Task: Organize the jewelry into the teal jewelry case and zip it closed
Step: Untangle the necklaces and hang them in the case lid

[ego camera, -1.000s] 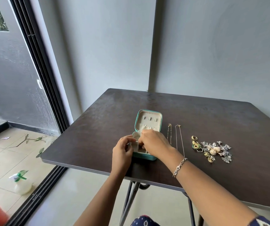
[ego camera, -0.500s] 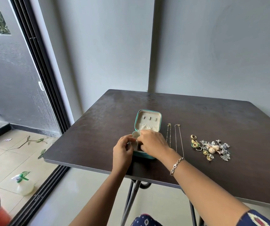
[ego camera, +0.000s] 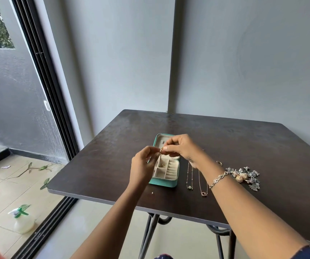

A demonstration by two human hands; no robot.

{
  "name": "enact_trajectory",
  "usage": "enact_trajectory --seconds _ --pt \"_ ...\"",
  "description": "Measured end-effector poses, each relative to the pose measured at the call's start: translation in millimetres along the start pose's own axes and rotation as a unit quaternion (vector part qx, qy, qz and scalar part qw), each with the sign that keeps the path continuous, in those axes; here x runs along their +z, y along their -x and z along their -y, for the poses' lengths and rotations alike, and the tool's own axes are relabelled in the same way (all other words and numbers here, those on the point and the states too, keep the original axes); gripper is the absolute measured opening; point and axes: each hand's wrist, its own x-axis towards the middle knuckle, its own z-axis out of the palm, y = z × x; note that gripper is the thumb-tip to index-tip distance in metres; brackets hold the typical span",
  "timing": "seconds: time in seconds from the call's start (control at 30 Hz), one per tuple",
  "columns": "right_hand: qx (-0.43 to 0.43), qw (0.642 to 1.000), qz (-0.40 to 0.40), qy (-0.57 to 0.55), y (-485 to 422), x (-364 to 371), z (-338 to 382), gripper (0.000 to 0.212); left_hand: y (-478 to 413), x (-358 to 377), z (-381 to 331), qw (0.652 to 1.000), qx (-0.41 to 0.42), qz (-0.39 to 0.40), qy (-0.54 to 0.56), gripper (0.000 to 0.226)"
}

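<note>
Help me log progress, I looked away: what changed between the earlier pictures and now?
Both hands rose out of the tray of the teal jewelry case. The left hand and right hand now pinch a small chain between them, its end dangling over the compartments. The case stays open in the same spot; the two necklaces and the jewelry pile lie on the table as before.

head cam | looks forward-down, close over table [ego camera: 98,176] near edge | single view, no overlap
</note>
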Motion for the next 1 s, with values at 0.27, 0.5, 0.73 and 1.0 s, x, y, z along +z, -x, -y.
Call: enact_trajectory --seconds 0.27,0.5,0.73,1.0 --pt "-0.028 0.999 -0.007 -0.033 1 -13 22 0.019 -20 0 -22 0.998 0.006 0.019 0.063 0.013" --pt "-0.024 0.993 -0.006 -0.117 8 -23 31 0.017 -25 -1 -42 0.992 -0.015 0.002 0.129 0.02" --pt "-0.015 0.978 0.001 -0.207 13 -32 41 0.016 -34 -6 -76 0.988 0.007 0.047 0.147 0.013" --pt "-0.037 0.988 0.004 -0.152 20 -42 52 0.009 -53 -20 -106 0.991 0.031 0.047 0.119 0.021"
